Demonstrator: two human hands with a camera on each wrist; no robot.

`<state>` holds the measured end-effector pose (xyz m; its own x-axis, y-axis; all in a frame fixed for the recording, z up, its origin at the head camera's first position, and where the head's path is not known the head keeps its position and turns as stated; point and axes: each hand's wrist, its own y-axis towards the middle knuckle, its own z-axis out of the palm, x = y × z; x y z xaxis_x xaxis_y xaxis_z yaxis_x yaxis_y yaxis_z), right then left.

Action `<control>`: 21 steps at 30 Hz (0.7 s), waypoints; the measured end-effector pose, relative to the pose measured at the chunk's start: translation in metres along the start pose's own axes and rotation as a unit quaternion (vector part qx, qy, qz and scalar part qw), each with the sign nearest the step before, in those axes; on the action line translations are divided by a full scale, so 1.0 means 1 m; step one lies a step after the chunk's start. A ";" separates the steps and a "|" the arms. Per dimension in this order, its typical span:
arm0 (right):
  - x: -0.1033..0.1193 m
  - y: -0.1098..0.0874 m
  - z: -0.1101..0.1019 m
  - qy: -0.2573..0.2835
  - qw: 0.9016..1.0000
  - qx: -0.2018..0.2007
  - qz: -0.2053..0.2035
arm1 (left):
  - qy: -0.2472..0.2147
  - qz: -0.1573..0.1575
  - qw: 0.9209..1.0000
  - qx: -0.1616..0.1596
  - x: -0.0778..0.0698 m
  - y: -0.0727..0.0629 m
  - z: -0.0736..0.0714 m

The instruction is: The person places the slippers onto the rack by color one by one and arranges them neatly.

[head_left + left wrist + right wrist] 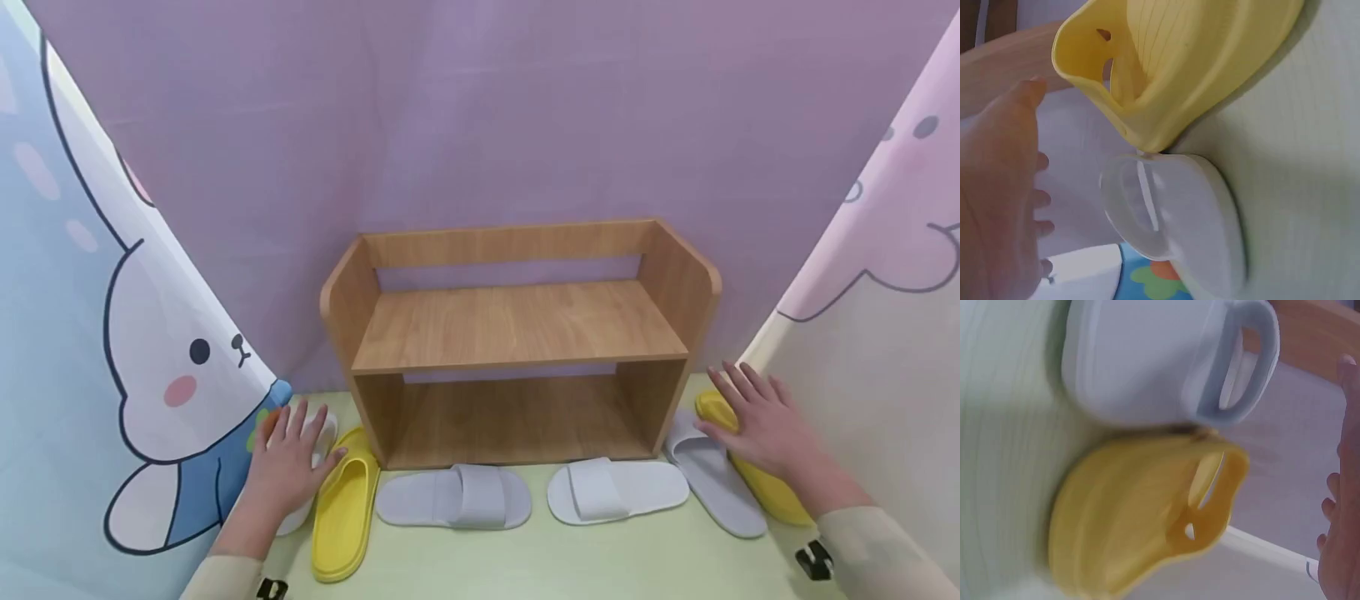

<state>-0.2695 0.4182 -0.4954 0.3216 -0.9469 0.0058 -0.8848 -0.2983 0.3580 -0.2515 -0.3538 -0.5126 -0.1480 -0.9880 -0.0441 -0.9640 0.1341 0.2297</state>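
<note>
Shelf stands upright, centred. Across its front lie one grey slipper and one white slipper; leftward, a yellow slipper and second white slipper; rightward, a second grey slipper and second yellow slipper. Left hand and right hand, fingers spread, hover near the side pairs.

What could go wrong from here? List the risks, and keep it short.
The left hand might nudge the wrong slipper, as a yellow slipper and a white slipper lie close together near it.
Pairs could get mixed up: the grey slipper before the shelf is nearly as pale as the front white slipper.
</note>
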 end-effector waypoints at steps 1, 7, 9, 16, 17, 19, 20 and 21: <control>0.003 0.001 0.001 0.011 1.000 -0.008 -0.002 | -0.016 -0.006 1.000 0.002 0.002 -0.001 0.001; 0.027 0.007 0.007 0.161 0.986 -0.027 0.027 | -0.105 -0.056 0.993 0.011 0.018 -0.015 0.009; 0.036 0.008 0.008 0.223 0.973 -0.025 0.049 | -0.122 -0.073 0.990 0.014 0.021 -0.022 0.011; 0.059 0.012 0.013 0.334 0.938 -0.059 0.076 | -0.152 -0.121 0.980 0.044 0.033 -0.040 0.017; 0.062 0.013 0.014 0.340 0.935 -0.065 0.074 | -0.155 -0.125 0.979 0.048 0.035 -0.042 0.018; 0.067 0.014 0.015 0.351 0.931 -0.074 0.070 | -0.164 -0.128 0.976 0.057 0.038 -0.044 0.019; 0.070 0.015 0.016 0.355 0.929 -0.076 0.071 | -0.169 -0.126 0.976 0.060 0.039 -0.045 0.019; 0.073 0.015 0.016 0.357 0.928 -0.075 0.074 | -0.174 -0.124 0.975 0.063 0.040 -0.047 0.020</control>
<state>-0.2647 0.3430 -0.5051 0.3885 -0.6389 0.6640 -0.8978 -0.1001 0.4290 -0.2167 -0.3976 -0.5446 0.0473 -0.9084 -0.4153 -0.9959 -0.0751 0.0507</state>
